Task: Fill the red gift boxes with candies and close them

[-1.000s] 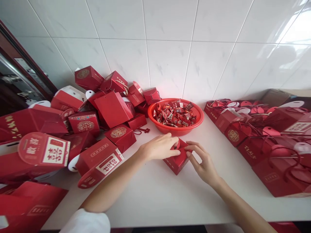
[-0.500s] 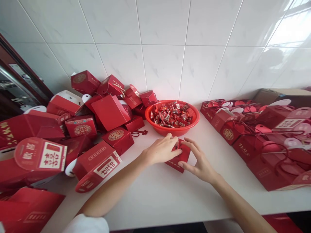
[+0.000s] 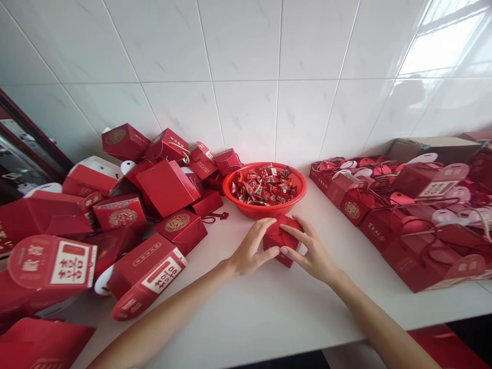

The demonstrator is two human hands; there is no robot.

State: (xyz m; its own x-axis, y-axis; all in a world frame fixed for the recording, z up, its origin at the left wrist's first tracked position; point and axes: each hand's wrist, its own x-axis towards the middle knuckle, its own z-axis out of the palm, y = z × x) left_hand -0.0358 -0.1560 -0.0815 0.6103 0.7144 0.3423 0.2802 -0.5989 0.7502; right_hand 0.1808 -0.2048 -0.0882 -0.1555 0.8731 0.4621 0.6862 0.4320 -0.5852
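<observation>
A small red candy box (image 3: 277,240) sits on the white tabletop between my hands, its top flaps curving up. My left hand (image 3: 251,248) grips its left side, the thumb across the near face and the fingers toward the far corner. From the right, my right hand (image 3: 313,251) holds the box with thumb and fingers bent over its top and near side. Both thumbs come close together in front. Parts of the box are covered by my fingers. Just behind it stands a red plastic basket (image 3: 265,209) with wrapped candies (image 3: 265,187) in it.
Red boxes (image 3: 169,187) lie heaped at the left, some open, with a dark cord (image 3: 217,217) beside them. At the right, rows of closed red boxes (image 3: 407,256) with cord handles stand together. A cardboard box (image 3: 434,151) is behind them, against the tiled wall (image 3: 246,118).
My left hand has moved from over the top of the box to its left side. The box's top flaps now stand raised and curved. The view has shifted slightly right.
</observation>
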